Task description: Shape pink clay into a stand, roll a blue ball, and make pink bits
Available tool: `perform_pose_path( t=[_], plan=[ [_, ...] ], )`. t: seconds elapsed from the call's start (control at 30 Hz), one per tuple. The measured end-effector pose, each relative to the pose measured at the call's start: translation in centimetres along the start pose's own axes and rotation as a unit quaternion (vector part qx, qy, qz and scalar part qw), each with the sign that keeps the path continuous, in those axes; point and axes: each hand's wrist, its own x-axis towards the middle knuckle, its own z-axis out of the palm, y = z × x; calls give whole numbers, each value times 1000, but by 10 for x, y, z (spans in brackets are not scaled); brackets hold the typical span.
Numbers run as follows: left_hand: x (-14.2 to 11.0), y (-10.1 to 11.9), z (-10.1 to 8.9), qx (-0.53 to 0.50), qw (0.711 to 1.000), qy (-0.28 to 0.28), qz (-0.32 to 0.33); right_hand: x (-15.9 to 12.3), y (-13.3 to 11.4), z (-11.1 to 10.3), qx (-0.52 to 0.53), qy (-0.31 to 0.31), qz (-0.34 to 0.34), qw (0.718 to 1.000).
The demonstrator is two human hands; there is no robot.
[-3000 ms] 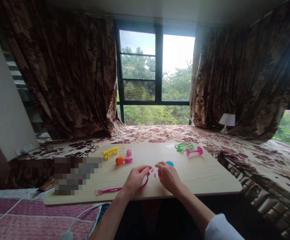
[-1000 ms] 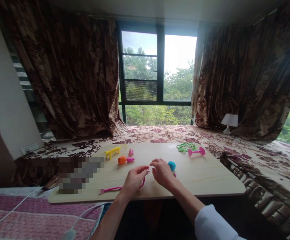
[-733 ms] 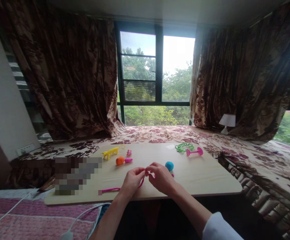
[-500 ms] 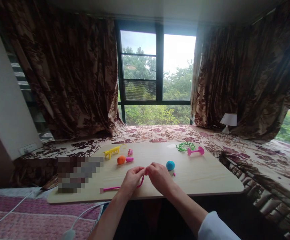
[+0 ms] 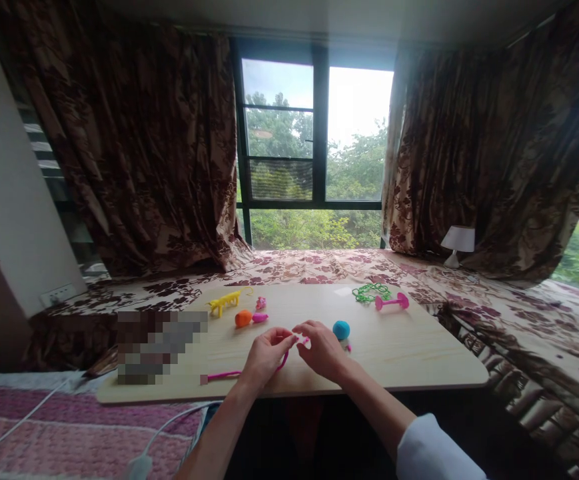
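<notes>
Near the table's front edge, my left hand (image 5: 268, 355) pinches a magenta cord (image 5: 224, 375), which runs beneath the hand and out to the left. A short loop of it hangs by my fingertips. My right hand (image 5: 323, 348) is just to the right, its fingers curved and apart. Small pink bits show between the two hands; whether they are cord end or fingertips I cannot tell. Beside the right hand sits a blue ball-like piece (image 5: 341, 330), with a small pink bit (image 5: 348, 347) close to it.
Farther back on the table (image 5: 409, 363) are a yellow animal figure (image 5: 225, 303), an orange egg-shaped piece (image 5: 243, 319), a magenta piece (image 5: 260, 318) and a small pink figure (image 5: 260, 303). Green string (image 5: 372, 292) and a pink spool (image 5: 392, 302) lie at the back right.
My right hand has loosened from the left hand's fingertips; its fingers have spread and a gap shows between the hands. The left hand still pinches the cord.
</notes>
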Motion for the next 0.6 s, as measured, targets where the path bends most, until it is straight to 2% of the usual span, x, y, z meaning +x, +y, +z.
perform_pose_path(
  t=[0.23, 0.4, 0.6],
  plan=[
    [-7, 6, -3, 14, 999, -39, 13, -4, -5, -6, -3, 10, 4, 1000],
    [-9, 6, -7, 41, 998, -42, 27, -3, -7, 3, -19, 3, 13, 1000],
    [-11, 2, -6, 60, 997, -28, 34, 11, 14, 13, -44, -33, 64, 996]
  ],
)
